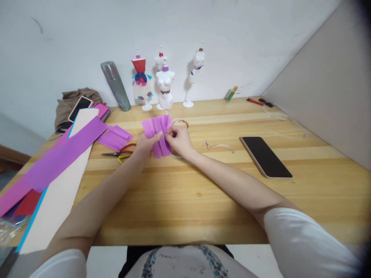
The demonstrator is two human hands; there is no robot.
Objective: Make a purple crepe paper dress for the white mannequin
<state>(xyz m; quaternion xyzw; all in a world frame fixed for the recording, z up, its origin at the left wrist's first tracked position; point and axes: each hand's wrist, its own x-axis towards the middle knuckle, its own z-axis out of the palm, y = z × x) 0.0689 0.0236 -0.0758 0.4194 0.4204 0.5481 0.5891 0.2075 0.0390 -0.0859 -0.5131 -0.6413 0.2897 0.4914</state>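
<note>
Between my two hands is a piece of purple crepe paper (159,125), pleated and gathered toward its right side. My left hand (145,143) grips it from the left, thumb lying over the folds. At its right part, my right hand (179,139) pinches the gathers with bent fingers. Scissors (116,154) with red and yellow handles lie by my left wrist, partly hidden under it. Behind my right hand a thin ring-shaped item (182,121) shows in part; I cannot make out its kind. A folded purple paper piece (115,138) rests left of the scissors.
Several small mannequins (165,83) stand along the wall beside a grey bottle (116,85). Long paper strips (62,148) cover the table's left side, with a phone (81,106) behind. Another phone (266,156) lies at right. A glue stick (232,94) leans at the back.
</note>
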